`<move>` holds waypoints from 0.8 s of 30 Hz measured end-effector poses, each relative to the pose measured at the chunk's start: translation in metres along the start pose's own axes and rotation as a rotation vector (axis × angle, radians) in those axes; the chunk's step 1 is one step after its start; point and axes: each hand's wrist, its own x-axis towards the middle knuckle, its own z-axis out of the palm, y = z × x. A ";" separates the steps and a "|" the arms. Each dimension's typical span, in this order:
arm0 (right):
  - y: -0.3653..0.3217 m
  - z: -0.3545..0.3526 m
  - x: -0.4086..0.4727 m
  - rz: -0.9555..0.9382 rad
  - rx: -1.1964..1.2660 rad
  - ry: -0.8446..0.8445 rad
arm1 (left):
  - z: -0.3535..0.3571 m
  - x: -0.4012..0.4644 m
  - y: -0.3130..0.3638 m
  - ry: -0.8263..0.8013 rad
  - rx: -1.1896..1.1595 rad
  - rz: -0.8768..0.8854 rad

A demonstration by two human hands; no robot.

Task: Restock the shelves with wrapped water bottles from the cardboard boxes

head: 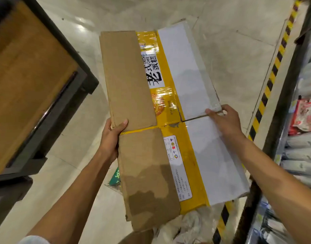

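Note:
A flattened cardboard box [170, 110], yellow with brown and white flaps and black printed characters, is held flat in the air in front of me. My left hand [112, 136] grips its left edge, thumb on top of the brown flap. My right hand [223, 120] pinches the right edge at the slit between the two white flaps. On the right, the shelves [304, 131] hold rows of wrapped pale packs and a red packet [304, 117]. No water bottle can be made out clearly.
A dark-framed wooden unit [33, 81] stands at the left. The tiled floor [230, 55] runs ahead, with a yellow-black hazard stripe [272, 71] along the shelf base. Crumpled plastic wrap [191, 224] lies below the box, beside a green item [115, 176].

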 end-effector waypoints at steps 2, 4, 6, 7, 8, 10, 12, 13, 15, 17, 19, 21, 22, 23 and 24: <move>-0.070 -0.024 -0.037 0.007 -0.020 -0.005 | 0.000 -0.055 0.066 -0.002 -0.035 -0.001; -0.138 -0.048 -0.074 0.010 -0.042 -0.027 | -0.001 -0.108 0.126 -0.003 -0.041 -0.007; -0.203 -0.068 -0.108 0.016 -0.063 -0.035 | -0.005 -0.161 0.183 -0.016 -0.061 -0.012; -0.233 -0.078 -0.122 0.017 -0.068 -0.044 | -0.006 -0.182 0.208 -0.016 -0.084 -0.012; -0.263 -0.086 -0.137 0.013 -0.083 -0.049 | -0.009 -0.203 0.230 -0.020 -0.102 -0.013; -0.311 -0.100 -0.163 0.007 -0.124 -0.043 | -0.010 -0.240 0.271 -0.034 -0.106 -0.004; -0.349 -0.111 -0.185 0.010 -0.126 -0.054 | -0.009 -0.269 0.306 -0.046 -0.139 0.000; -0.366 -0.115 -0.192 0.004 -0.118 -0.063 | -0.009 -0.280 0.322 -0.039 -0.153 0.003; -0.394 -0.120 -0.199 0.004 -0.102 -0.072 | -0.008 -0.294 0.348 -0.010 -0.172 0.016; -0.423 -0.123 -0.199 -0.028 -0.095 -0.069 | -0.004 -0.300 0.374 -0.009 -0.195 0.037; -0.445 -0.123 -0.191 -0.050 -0.091 -0.063 | 0.002 -0.297 0.398 -0.018 -0.197 0.066; -0.465 -0.123 -0.179 -0.069 -0.079 -0.064 | 0.009 -0.291 0.419 -0.006 -0.192 0.098; -0.476 -0.123 -0.170 -0.080 -0.067 -0.062 | 0.014 -0.284 0.430 -0.009 -0.197 0.108; -0.487 -0.122 -0.162 -0.089 -0.057 -0.064 | 0.020 -0.276 0.441 -0.008 -0.205 0.112; -0.498 -0.119 -0.151 -0.102 -0.054 -0.067 | 0.025 -0.266 0.452 -0.005 -0.205 0.121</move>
